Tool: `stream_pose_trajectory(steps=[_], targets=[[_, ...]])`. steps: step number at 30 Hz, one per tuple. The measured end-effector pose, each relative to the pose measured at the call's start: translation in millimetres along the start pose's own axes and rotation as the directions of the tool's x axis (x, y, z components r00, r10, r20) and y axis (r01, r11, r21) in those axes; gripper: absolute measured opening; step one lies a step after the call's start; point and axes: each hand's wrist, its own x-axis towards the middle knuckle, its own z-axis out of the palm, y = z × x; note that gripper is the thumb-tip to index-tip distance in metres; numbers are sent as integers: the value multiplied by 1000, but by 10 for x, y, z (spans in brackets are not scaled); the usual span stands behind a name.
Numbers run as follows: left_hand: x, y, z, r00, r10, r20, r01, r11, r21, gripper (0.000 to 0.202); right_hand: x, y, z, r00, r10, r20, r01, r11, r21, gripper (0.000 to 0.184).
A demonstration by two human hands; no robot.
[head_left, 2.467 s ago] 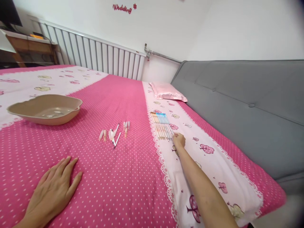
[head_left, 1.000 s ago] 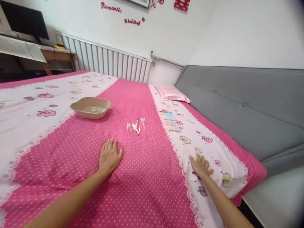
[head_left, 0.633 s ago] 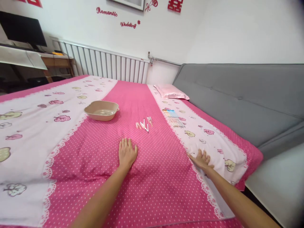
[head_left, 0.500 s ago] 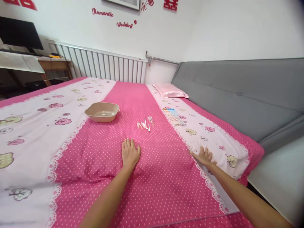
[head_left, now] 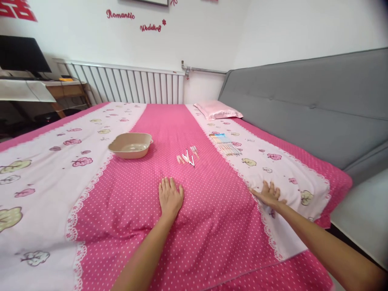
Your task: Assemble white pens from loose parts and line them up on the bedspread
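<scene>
My left hand (head_left: 171,197) lies flat on the pink dotted bedspread (head_left: 218,242), fingers outstretched and holding nothing. My right hand (head_left: 269,195) rests with fingers spread on the pale printed strip at the lace border, also holding nothing. Beyond the left hand lies a small group of slim white sticks (head_left: 188,158), with several short pale pieces (head_left: 194,149) around them; their kind is too small to make out. Farther up on the right, a row of slender pen-like sticks (head_left: 224,144), bluish at the far side and beige nearer, lies on the printed strip.
A beige plastic basin (head_left: 130,152) stands on the bed left of the sticks. A pink pillow (head_left: 216,110) lies at the far right, beside the grey padded headboard (head_left: 303,93). Behind the bed are a white radiator (head_left: 121,85) and a desk with a monitor (head_left: 24,54).
The view has shifted slightly, so the wall writing sits higher and farther left. Both hands stay spread on the bedspread; the basin and sticks have not been moved.
</scene>
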Motion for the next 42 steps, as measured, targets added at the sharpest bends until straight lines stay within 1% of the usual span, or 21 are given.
stream_pose_trajectory(steps=[6,10,21,25,37,42], targets=[[12,4,5,1000,18,-11,-18,1000,24,61,-38,-44,-80,999,3,39,-2,1000,-22,99],[28,10,10,1000,19,-4,-19,998,53,62,-53,-51,-117,999,-7,43,8,1000,-27,98],[49,-10,42,1000,24,-1,-24,993,111,62,-22,-33,-90,999,-17,38,18,999,-36,99],[59,-3,30,1000,18,5,-19,994,111,61,-11,-13,-69,999,-28,28,29,999,-40,99],[52,-15,-9,999,14,46,-18,996,91,62,42,36,13,1000,-15,-27,13,998,-56,101],[70,0,-23,998,6,62,-12,995,95,62,73,74,29,1000,-22,-9,21,999,-45,104]])
